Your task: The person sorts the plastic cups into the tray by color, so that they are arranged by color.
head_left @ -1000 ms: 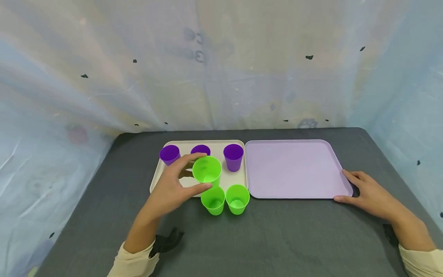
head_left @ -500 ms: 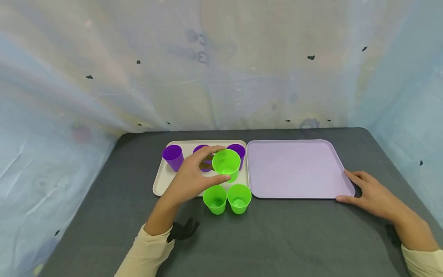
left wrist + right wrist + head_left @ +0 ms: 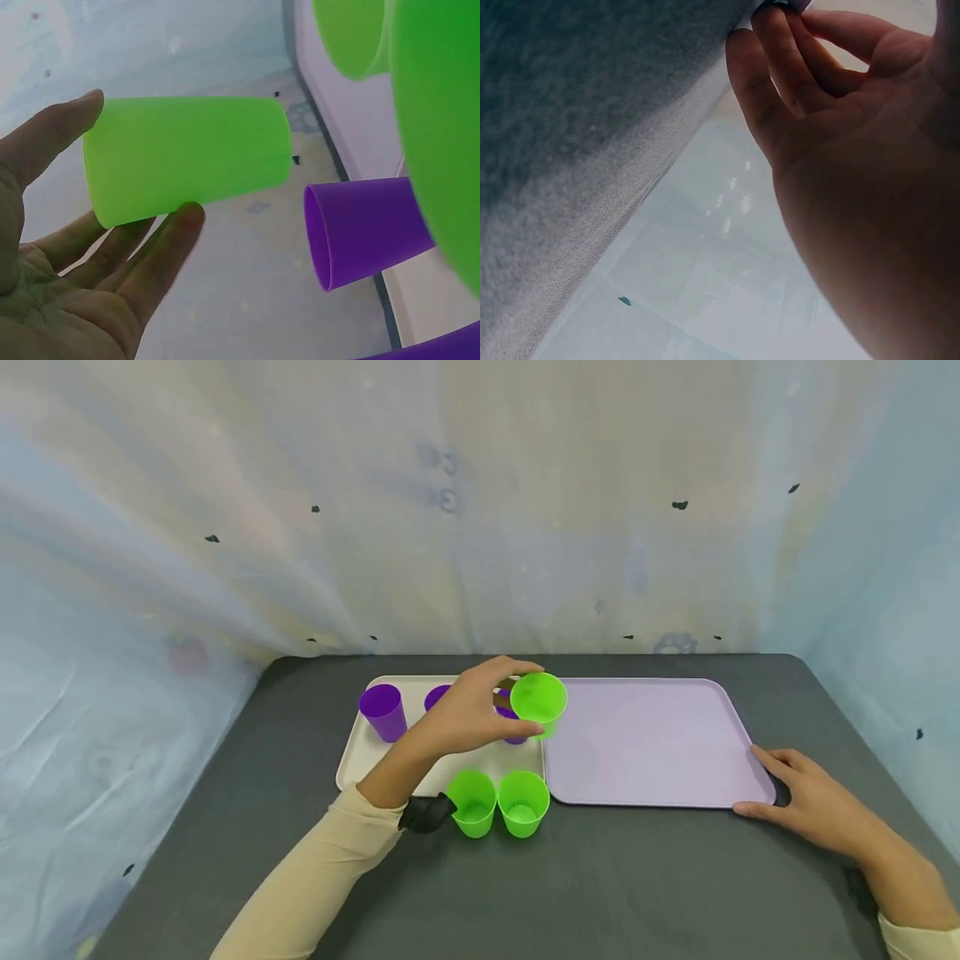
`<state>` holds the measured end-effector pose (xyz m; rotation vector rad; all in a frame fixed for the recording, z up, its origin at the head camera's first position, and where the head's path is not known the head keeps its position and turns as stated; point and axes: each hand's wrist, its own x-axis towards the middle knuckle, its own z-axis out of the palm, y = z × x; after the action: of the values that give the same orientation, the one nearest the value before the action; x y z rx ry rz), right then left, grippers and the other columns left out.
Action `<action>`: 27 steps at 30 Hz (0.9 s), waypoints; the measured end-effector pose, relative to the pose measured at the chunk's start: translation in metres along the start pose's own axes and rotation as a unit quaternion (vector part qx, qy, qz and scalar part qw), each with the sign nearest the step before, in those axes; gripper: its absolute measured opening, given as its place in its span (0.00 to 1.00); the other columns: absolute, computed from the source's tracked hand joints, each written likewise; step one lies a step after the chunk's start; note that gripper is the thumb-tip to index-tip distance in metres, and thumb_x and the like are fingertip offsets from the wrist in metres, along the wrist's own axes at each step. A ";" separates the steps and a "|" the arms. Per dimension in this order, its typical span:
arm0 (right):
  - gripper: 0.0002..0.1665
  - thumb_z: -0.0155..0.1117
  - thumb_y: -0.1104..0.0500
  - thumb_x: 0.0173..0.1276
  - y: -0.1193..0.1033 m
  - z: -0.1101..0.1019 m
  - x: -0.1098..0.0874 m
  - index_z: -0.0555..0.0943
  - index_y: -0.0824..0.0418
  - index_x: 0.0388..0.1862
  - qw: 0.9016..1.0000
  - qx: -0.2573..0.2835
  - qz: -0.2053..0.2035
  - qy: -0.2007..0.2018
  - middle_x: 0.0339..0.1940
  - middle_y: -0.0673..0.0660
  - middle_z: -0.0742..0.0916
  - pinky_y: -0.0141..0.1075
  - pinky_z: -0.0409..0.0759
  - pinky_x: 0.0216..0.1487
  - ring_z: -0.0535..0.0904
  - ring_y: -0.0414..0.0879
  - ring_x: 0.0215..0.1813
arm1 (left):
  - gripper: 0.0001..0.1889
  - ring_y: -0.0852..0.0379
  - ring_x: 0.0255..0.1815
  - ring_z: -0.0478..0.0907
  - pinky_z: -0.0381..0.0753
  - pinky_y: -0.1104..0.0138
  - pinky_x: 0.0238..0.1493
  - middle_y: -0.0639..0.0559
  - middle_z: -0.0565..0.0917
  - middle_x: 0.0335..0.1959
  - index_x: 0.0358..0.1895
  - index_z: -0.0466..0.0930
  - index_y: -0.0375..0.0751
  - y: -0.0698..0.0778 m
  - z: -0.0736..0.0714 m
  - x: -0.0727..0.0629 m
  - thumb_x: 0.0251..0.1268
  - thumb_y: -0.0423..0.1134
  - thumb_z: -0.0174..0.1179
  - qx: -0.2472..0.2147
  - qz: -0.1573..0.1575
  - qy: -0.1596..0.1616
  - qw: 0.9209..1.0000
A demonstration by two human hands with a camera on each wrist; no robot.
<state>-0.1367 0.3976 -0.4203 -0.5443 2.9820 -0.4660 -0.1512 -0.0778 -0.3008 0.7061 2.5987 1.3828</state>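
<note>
Cup of bright green tapered plastic (image 3: 538, 693) hangs roughly upright over the join between two trays, grasped by the left hand (image 3: 476, 714), thumb on the near side, fingers on the far side, close to the rim. Clock centred on this cup, head view: rectangular lavender tray (image 3: 645, 747) between 3 and 4; right hand (image 3: 816, 799) at 4, gripping that tray's near right corner; two more green tapered cups (image 3: 523, 810) at 6 and 7, on the dark grey cloth-covered worktop (image 3: 645, 893); two purple tapered plastic cups (image 3: 384, 714) about 9 on the rectangular cream tray (image 3: 365, 752), a third between 7 and 8, partly hidden by the left hand.

Technique (judgement): carry level, with light pressure, as the wall probably flexes near the rim. Base should clear the third purple cup before any lowering. Right hand best steadies its corner without tilting it.

Views: head camera looks into the mouth and hides most of the wall. Left wrist camera gives the full side profile, a free base, fingertips along the wall, and a purple cup at 4 o'clock, visibly apart. Right wrist camera shows curled fingers near 12 o'clock, meeting a sliver of tray edge; whether they reach beneath, cannot tell.
</note>
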 end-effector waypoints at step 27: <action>0.61 0.75 0.41 0.59 0.000 -0.005 -0.001 0.55 0.71 0.78 1.000 0.005 0.007 -0.001 0.62 0.76 0.70 0.64 0.68 0.52 0.68 0.71 0.60 | 0.40 0.53 0.65 0.73 0.75 0.61 0.65 0.52 0.76 0.66 0.71 0.71 0.48 -0.020 0.014 0.086 0.54 0.52 0.75 0.140 0.019 -0.103 0.985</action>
<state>-0.1365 0.3997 -0.4160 -0.5212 2.9779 -0.4779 -0.2301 -0.0381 -0.3153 0.8864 2.6481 0.9018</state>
